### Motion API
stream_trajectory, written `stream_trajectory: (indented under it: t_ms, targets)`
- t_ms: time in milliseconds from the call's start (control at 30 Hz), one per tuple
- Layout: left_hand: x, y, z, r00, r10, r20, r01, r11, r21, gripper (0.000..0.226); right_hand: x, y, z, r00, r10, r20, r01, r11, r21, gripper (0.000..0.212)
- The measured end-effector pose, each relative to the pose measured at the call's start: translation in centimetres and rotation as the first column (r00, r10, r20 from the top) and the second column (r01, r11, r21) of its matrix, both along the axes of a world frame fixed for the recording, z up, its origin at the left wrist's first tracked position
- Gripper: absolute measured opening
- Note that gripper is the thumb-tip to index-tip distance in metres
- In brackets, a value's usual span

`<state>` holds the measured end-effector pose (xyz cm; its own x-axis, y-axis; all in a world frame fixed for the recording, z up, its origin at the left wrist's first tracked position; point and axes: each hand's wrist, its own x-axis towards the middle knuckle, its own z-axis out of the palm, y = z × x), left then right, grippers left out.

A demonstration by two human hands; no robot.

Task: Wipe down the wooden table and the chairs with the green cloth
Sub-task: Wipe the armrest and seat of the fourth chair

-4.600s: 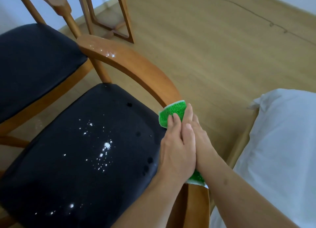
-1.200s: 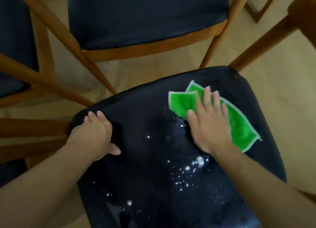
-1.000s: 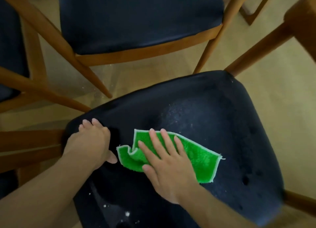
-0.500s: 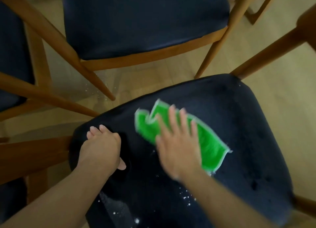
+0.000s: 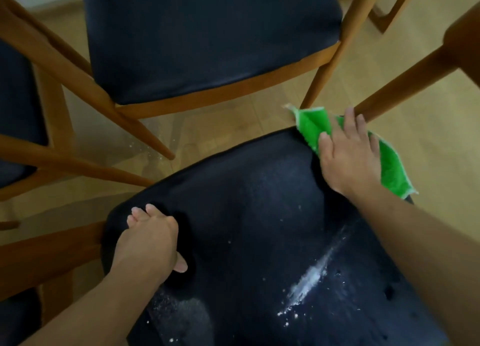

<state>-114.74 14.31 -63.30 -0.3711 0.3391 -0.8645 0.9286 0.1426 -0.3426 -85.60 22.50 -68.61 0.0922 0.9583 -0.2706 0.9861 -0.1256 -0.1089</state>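
Light wooden flooring [image 5: 428, 151] lies under a cluster of wooden chairs with dark navy seat cushions. On the nearest seat cushion [image 5: 246, 215], the right hand [image 5: 349, 154] lies flat with fingers spread, palm pressing the green cloth [image 5: 389, 164] against the cushion's far right corner; it closes on nothing. That cloth, edged in white, reaches past the hand on both sides, one folded end sticking out over the cushion's far edge and the other trailing along its right edge. Just beyond the fingertips, a slanted wooden chair post [image 5: 405, 78] comes down to that corner. The left hand [image 5: 150, 239] grips the cushion's left edge, fingers curled over the side and thumb pressed into the padding, which dents around it. White powder [image 5: 311, 278] streaks the cushion nearer the camera than the right hand, with finer specks scattered around it. Farther off than the nearest cushion stands a second chair [image 5: 207, 39], its legs splayed over the floor. A third chair [image 5: 18, 106] shows partly to the left.
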Motion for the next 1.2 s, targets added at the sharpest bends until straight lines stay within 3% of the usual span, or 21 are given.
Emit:
stream_trajectory:
  t_ms: [100,267,367,500,533,600,733,833,900,1033,1133,1200]
  targets:
    - [-0.2,0.2,-0.5,1.0,0.02,-0.001,-0.02,1.0,-0.017,0.128,-2.0,-0.9,0.2,0.995,-0.099,0.025,0.099,0.995,0.017,0.059]
    - [-0.3,-0.1,-1.2,0.999,-0.046,-0.002,0.046,0.998,-0.047,0.116,-9.6,-11.9,1.2,0.969,0.246,-0.033,-0.248,0.966,-0.075,0.06]
    - [-0.8,-1.2,-1.4,0.99,-0.144,0.013,0.141,0.984,0.111,0.091,-13.2,-18.5,2.1,0.832,0.531,-0.159,-0.552,0.817,-0.164,0.063]
    - [-0.8,-0.8,-1.3,0.999,-0.031,0.019,0.03,0.999,0.023,0.127,-9.7,-16.9,1.9,0.608,0.77,-0.193,-0.794,0.589,-0.151,0.06]
    - [-0.6,-0.5,-1.4,1.0,-0.02,0.015,0.02,1.0,0.008,0.13,-7.9,-15.1,1.6,0.608,0.773,-0.181,-0.794,0.595,-0.123,0.059]
    - [-0.8,-0.4,-1.7,1.0,0.009,0.002,-0.009,1.0,0.004,0.132,-5.1,-10.5,1.0,0.724,0.683,-0.098,-0.689,0.723,-0.054,0.057]
    - [-0.8,-0.2,-1.8,1.0,0.027,-0.015,-0.027,1.0,-0.007,0.134,-0.6,-1.9,0.2,0.936,0.351,-0.002,-0.351,0.936,-0.028,0.057]
    - [-0.6,-0.1,-1.6,1.0,-0.024,-0.008,0.024,1.0,0.0,0.124,-1.5,0.3,0.2,0.996,0.092,-0.013,-0.092,0.995,-0.041,0.06]
    - [-0.5,-0.1,-1.4,0.999,-0.045,-0.004,0.045,0.999,0.013,0.121,-4.1,-1.4,0.4,1.0,0.018,0.009,-0.017,0.999,-0.042,0.06]
    - [-0.6,-0.4,-1.2,0.997,-0.075,0.002,0.075,0.996,0.044,0.12,-10.6,-11.2,1.1,0.96,0.272,-0.064,-0.275,0.96,-0.047,0.057]
    - [-0.8,-0.7,-1.1,0.994,-0.107,0.036,0.103,0.989,0.104,0.107,-13.3,-20.9,1.2,0.847,0.505,-0.167,-0.52,0.851,-0.066,0.056]
    - [-0.8,-0.7,-1.2,0.996,-0.082,0.026,0.079,0.993,0.091,0.114,-12.8,-24.3,1.3,0.75,0.629,-0.204,-0.654,0.752,-0.085,0.044]
